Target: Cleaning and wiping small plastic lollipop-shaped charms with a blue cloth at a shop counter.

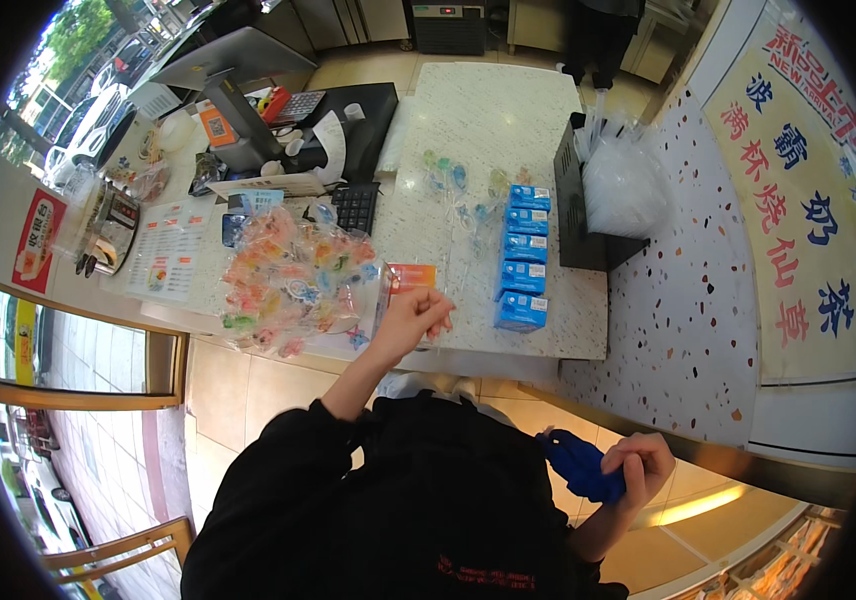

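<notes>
My left hand (414, 321) hangs over the front edge of the speckled counter (473, 97), fingers curled. Whether it pinches something thin and clear, I cannot tell. Just beyond it lies an orange printed card or box (411, 277). To its left spreads a heap of small colourful items in clear plastic wrappers (296, 274). More small wrapped pieces (458, 180) lie farther back. On the right of the counter, several blue boxes (524, 277) stand in a row. My right hand (639, 463), low beside my body, grips a crumpled dark blue cloth (578, 463).
A monitor on a stand (236, 67) and a keyboard (354, 208) occupy the left. Behind the boxes, a black holder (574, 217) carries a clear plastic bag bundle (623, 180). A person in dark clothes (600, 45) stands at the back. A terrazzo surface (668, 300) extends right.
</notes>
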Demonstrator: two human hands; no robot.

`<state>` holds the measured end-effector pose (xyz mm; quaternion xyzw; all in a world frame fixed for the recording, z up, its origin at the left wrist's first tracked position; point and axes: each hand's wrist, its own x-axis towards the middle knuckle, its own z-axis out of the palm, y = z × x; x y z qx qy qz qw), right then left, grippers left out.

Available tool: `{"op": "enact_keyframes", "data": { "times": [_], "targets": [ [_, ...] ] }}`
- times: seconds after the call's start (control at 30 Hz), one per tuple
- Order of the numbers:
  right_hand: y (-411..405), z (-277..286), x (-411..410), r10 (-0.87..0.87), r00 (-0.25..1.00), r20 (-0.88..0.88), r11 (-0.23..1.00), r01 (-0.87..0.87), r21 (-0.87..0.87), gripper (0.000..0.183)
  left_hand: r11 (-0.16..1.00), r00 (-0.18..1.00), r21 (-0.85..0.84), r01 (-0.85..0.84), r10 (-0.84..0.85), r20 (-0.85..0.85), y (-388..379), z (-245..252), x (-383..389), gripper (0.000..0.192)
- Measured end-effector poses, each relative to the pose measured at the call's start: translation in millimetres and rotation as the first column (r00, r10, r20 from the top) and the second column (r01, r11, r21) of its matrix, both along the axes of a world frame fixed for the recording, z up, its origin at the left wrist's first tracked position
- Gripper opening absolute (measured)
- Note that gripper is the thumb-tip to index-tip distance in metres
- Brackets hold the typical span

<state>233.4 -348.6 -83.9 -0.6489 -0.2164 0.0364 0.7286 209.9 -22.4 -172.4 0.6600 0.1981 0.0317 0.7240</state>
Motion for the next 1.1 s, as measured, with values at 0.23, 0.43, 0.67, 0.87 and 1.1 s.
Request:
{"op": "enact_keyframes", "data": {
  "times": [0.23,0.43,0.67,0.87,1.1],
  "targets": [
    [62,-2,23,0.199,0.939,-0.280,0.977,-0.213,-0.018,0.026,0.958,0.958,-0.030,0.287,-0.286,0.033,-31,52,-50,0.014],
    [106,3,6,0.301,0.917,-0.262,0.938,-0.334,-0.093,0.016,0.830,0.836,0.211,0.517,-0.542,0.083,-69,71,-58,0.013],
    [99,14,-1,0.478,0.847,-0.232,0.820,-0.525,-0.227,0.014,0.866,0.859,0.313,0.391,-0.465,0.213,-52,89,-47,0.020],
    [112,17,-9,0.726,0.680,-0.100,0.631,-0.717,-0.296,0.011,0.920,0.774,0.255,0.296,-0.388,0.500,-55,131,-37,0.019],
    [123,-1,-25,0.707,0.677,-0.206,0.675,-0.732,-0.088,0.008,0.867,0.730,0.051,0.495,-0.447,0.516,-49,134,-45,0.020]
  ]
}}
